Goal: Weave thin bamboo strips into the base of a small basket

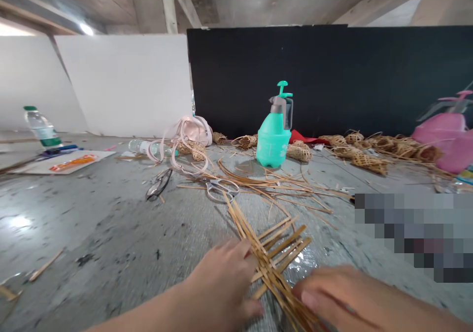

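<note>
Woven piece: an open lattice of flat, tan, wood-like strips lies on the grey, scuffed table, toward its near edge and between the two hands I am watching.
Long axis: slanted; I see the longer strips aim at the far edge, leaning left, their tips at the grey-handled scissors.
Cross strips: shorter, free ends pointing toward the far right corner.
Left hand: over the lattice's left side, fingertips on it; with the blur, I cannot tell whether they grip a strip.
Right hand: fingers curled close together at the lattice's right side; I cannot tell whether they pinch anything.
Beyond the scissors: loose, thin, curved tan strips, then a turquoise plastic pump sprayer.
Far edge: openwork woven tan tubes lie before a black panel.
</note>
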Available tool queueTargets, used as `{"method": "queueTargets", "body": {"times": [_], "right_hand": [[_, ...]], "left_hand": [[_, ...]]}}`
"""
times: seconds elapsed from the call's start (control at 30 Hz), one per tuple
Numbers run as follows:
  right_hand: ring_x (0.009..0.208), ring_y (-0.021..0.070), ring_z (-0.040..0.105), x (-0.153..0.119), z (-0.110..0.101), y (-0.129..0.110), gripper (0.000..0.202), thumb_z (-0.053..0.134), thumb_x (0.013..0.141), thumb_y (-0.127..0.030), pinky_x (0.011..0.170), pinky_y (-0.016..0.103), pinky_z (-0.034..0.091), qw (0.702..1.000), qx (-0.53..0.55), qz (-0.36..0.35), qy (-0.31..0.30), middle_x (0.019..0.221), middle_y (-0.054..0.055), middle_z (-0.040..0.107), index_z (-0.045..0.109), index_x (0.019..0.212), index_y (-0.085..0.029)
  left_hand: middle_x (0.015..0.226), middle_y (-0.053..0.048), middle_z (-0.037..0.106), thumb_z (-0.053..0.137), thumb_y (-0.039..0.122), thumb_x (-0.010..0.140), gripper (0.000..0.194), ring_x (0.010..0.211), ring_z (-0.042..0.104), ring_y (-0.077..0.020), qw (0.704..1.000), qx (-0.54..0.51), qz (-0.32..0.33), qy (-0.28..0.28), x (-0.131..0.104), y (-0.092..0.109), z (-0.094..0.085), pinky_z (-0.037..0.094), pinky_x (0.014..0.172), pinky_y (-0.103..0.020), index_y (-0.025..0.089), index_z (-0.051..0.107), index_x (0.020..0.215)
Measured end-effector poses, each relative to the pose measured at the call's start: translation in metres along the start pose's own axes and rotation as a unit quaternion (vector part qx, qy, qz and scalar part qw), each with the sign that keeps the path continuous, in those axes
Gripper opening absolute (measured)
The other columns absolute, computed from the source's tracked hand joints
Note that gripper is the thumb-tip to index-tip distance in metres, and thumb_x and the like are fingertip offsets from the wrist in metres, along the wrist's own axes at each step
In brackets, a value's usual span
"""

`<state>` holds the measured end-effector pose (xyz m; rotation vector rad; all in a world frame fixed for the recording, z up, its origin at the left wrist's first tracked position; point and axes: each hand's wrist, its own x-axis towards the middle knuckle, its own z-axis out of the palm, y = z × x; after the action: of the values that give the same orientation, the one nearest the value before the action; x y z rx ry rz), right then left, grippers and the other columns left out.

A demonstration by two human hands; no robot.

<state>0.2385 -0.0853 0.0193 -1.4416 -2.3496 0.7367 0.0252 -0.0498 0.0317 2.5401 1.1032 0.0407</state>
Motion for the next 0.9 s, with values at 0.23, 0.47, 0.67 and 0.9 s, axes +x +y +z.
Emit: {"method": "queueTargets", "body": {"times": [0.23, 0.47, 0.67, 0.9], "right_hand": [[0.084, 0.0157, 0.057, 0.052, -0.009, 0.012, 0.026, 0.06, 0.067, -0.003, 0.076, 0.027, 0.043, 0.994, -0.033, -0.104, -0.023, 0.087, -0.001, 0.062, 0.063, 0.084, -0.022], [0.088, 0.0152, 0.055, 0.049, -0.002, 0.02, 0.027, 0.057, 0.072, -0.004, 0.078, 0.028, 0.043, 0.994, -0.026, -0.104, -0.006, 0.092, -0.001, 0.06, 0.062, 0.089, -0.024], [0.095, 0.0145, 0.054, 0.058, 0.0, 0.033, 0.028, 0.056, 0.077, -0.004, 0.084, 0.028, 0.042, 0.988, -0.007, -0.155, 0.022, 0.099, 0.0, 0.063, 0.067, 0.091, -0.026], [0.084, 0.0133, 0.056, 0.061, 0.012, 0.05, 0.02, 0.056, 0.081, -0.011, 0.073, 0.027, 0.047, 0.984, 0.027, -0.17, 0.042, 0.088, 0.001, 0.062, 0.069, 0.083, -0.025]], "left_hand": [[0.104, -0.003, 0.056, 0.059, 0.015, 0.071, 0.026, 0.098, 0.05, -0.0215, 0.996, -0.094, -0.007, 0.01, 0.005, -0.009, 0.007, 0.039, 0.087, -0.031, 0.023, 0.058, 0.095], [0.098, -0.004, 0.055, 0.058, 0.009, 0.073, 0.012, 0.095, 0.051, -0.0197, 0.996, -0.089, -0.014, 0.018, 0.019, -0.014, 0.004, 0.04, 0.083, -0.029, 0.017, 0.058, 0.083], [0.106, -0.005, 0.057, 0.048, 0.007, 0.078, 0.023, 0.101, 0.051, -0.0185, 0.991, -0.08, 0.039, 0.1, 0.032, -0.019, 0.017, 0.038, 0.091, -0.03, 0.02, 0.064, 0.089], [0.094, -0.006, 0.065, 0.043, 0.003, 0.079, 0.029, 0.096, 0.057, -0.0169, 0.969, -0.148, 0.07, 0.185, 0.038, -0.022, 0.034, 0.044, 0.089, -0.029, 0.016, 0.068, 0.08]]}}
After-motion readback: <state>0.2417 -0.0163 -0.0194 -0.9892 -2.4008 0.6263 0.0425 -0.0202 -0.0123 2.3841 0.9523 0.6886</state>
